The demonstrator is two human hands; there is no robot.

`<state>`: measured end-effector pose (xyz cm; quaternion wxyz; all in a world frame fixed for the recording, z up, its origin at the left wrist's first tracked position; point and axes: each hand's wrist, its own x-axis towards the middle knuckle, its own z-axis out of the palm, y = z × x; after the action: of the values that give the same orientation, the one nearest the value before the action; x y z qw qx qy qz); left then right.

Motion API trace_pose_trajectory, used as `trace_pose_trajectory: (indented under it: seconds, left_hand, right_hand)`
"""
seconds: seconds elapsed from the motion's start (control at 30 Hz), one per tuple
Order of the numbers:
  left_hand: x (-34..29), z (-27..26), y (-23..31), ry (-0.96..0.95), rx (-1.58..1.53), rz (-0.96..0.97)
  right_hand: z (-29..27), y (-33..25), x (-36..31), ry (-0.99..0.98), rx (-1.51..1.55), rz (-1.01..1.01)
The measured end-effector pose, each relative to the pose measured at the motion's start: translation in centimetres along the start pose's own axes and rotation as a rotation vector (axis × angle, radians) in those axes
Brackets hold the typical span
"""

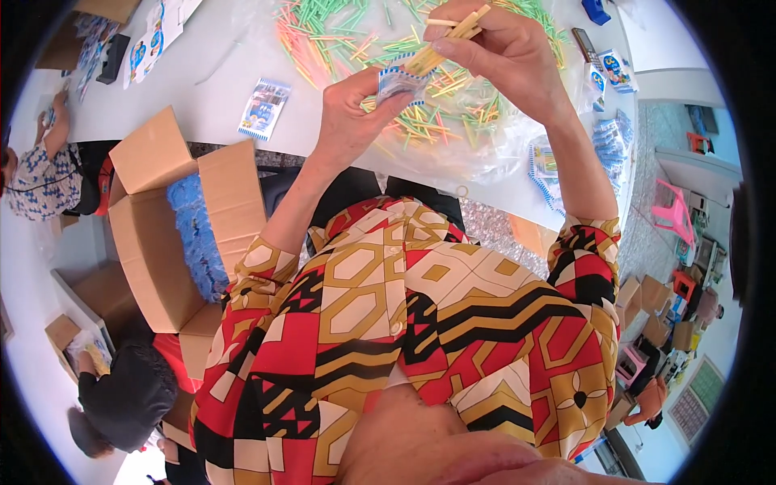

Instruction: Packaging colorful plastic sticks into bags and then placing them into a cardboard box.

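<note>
My left hand [353,115] is closed around a small clear packet [402,83] with a blue striped edge, holding its mouth up. My right hand [511,63] pinches a bundle of thin pale-yellow sticks [459,34]. The bundle is tilted, and its lower end is inside the packet's mouth. Beneath both hands, a heap of loose green, pink, yellow and orange sticks [436,121] lies on a crumpled clear plastic sheet [501,137]. My fingers hide part of the packet and of the bundle.
A printed packet [264,109] lies on the white table [218,97]. Filled packets [612,149] are piled at the right edge, near a dark calculator-like device [585,46]. An open cardboard box [153,242] holding blue packets stands at my left. Other people [129,396] work nearby.
</note>
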<state>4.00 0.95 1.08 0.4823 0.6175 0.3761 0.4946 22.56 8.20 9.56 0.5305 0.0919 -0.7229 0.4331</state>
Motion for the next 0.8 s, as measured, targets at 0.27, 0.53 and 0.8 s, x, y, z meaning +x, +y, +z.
trace_pose_trajectory:
  seconds: [0.27, 0.53, 0.8]
  left_hand:
    - [0.0, -0.1, 0.1, 0.000, -0.099, -0.084]
    - [0.1, -0.4, 0.6, -0.020, -0.105, -0.085]
    - [0.2, -0.6, 1.5, -0.046, -0.050, -0.145]
  right_hand:
    - [2.0, -4.5, 3.0, -0.036, -0.579, 0.729]
    - [1.8, -4.5, 2.9, -0.049, -0.498, 0.719]
    - [-0.4, 1.5, 0.5, -0.030, -0.238, -0.141]
